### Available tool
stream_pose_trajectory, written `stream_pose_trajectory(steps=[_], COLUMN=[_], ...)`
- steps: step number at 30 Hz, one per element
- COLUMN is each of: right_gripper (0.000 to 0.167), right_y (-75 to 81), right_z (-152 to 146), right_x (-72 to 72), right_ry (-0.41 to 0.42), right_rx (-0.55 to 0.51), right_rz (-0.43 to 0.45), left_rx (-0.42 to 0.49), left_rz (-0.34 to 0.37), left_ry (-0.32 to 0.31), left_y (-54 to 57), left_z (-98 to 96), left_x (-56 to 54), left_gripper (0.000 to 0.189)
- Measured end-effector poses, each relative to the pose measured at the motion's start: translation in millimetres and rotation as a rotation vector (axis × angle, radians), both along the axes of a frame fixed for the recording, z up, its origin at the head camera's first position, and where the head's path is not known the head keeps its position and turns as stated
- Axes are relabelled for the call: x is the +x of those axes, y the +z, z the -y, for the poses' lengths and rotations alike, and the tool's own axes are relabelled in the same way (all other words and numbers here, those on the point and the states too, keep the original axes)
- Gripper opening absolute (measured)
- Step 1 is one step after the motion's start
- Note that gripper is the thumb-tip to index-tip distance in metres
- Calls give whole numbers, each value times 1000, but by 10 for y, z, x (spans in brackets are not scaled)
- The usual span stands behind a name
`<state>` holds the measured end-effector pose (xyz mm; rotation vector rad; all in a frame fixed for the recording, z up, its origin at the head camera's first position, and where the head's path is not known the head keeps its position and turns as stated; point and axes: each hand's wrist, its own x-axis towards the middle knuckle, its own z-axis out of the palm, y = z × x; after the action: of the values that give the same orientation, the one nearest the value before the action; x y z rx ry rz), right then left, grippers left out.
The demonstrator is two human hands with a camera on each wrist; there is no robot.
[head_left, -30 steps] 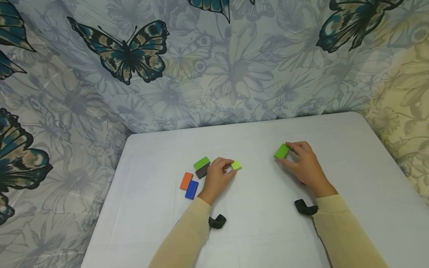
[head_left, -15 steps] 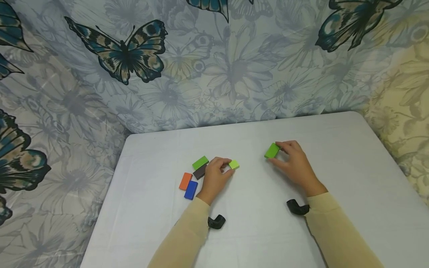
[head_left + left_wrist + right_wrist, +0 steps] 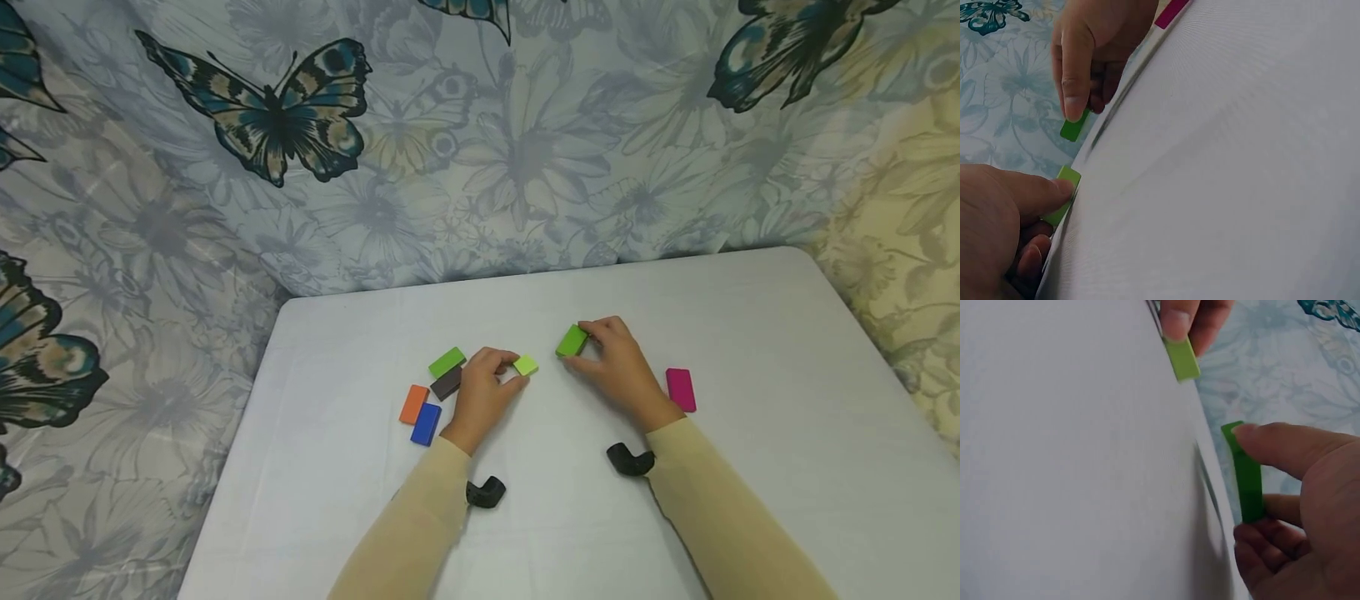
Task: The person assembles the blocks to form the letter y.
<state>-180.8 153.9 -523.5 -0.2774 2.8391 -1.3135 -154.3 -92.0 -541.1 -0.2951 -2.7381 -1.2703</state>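
Observation:
Between thumb and fingers, my left hand (image 3: 483, 402) pinches a light green block (image 3: 527, 365) at the middle of the table. My right hand (image 3: 621, 367) pinches a darker green block (image 3: 572, 341) by its ends, a short way right of the light green one. The two blocks are apart. In the right wrist view the darker green block (image 3: 1249, 478) is held above the tabletop, with a shadow beneath. The left wrist view shows the light green block (image 3: 1065, 194) under my left thumb, low by the white surface.
Left of my left hand lie a green block (image 3: 447, 362), a dark grey block (image 3: 447, 382), an orange block (image 3: 414, 404) and a blue block (image 3: 425, 424). A magenta block (image 3: 681, 390) lies right of my right wrist. A patterned cloth (image 3: 525, 167) hangs behind the white table (image 3: 360, 533).
My right hand has moved left with the darker green block, toward the light green one, uncovering the magenta block. The left hand has stayed almost in place.

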Motion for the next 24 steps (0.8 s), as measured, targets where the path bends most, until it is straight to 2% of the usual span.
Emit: stream_pose_trajectory(steps=[9,14,18,24], right_gripper=[67,70,62,48], right_y=[-122,-139,-131,-141], right_z=[158,106,19,1], right_x=[-54,-41,-12,6], right_ry=[6,36,61,59], right_rx=[49,34,4,-8], right_rz=[-26,-5,11,-29], left_rx=[-35,-7,20,52], left_rz=[15,38,36,21], left_ry=[-13,-24,-41,-46], left_y=[17,27,21,16], left_z=[-22,-8,14,21], left_x=[-43,-25,-6,9], left_gripper=[35,39,39,37])
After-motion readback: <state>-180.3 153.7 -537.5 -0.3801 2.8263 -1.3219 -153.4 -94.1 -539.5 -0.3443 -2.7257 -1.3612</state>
